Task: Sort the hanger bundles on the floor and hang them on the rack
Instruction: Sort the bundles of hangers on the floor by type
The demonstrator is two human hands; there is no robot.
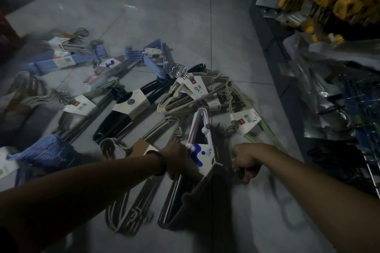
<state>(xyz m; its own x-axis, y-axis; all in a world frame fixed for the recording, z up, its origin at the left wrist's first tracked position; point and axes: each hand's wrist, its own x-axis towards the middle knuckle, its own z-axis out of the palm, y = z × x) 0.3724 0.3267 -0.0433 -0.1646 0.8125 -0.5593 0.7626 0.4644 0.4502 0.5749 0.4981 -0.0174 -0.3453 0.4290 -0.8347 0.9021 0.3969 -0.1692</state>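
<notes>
left hand [176,160]: clenched on the near end of the white-and-pink hanger bundle [198,127], knuckles just beside its white card with the blue mark [196,154]; a dark bracelet sits on the wrist.
right hand [245,161]: curled into a fist at the bundle's right edge, just beside the card; what the fingers pinch is hidden under the hand, so i cannot tell whether it is the bundle's hooks or nothing.
bundle position: on the tiled floor [236,47], directly between the two hands, touching both or nearly so.
nearer hand: the left, which overlaps the bundle's edge.
long axis: runs away from the person and slightly right, from the card end up to the narrow tip.
pointing: the tip aims toward the cream wire hanger bundle [191,94]; a wider part trails back toward the person.
neighbours: a grey wire bundle with a brown card [141,150] lies just left, under the left forearm; a black hanger bundle [127,113] further left; a green wire bundle [245,121] to the right.
rack: dark shelving with packaged goods [333,92] stands at the right; no free hanging bar shows.
judgement: the lift would likely swing the bundle right, toward that side.
</notes>
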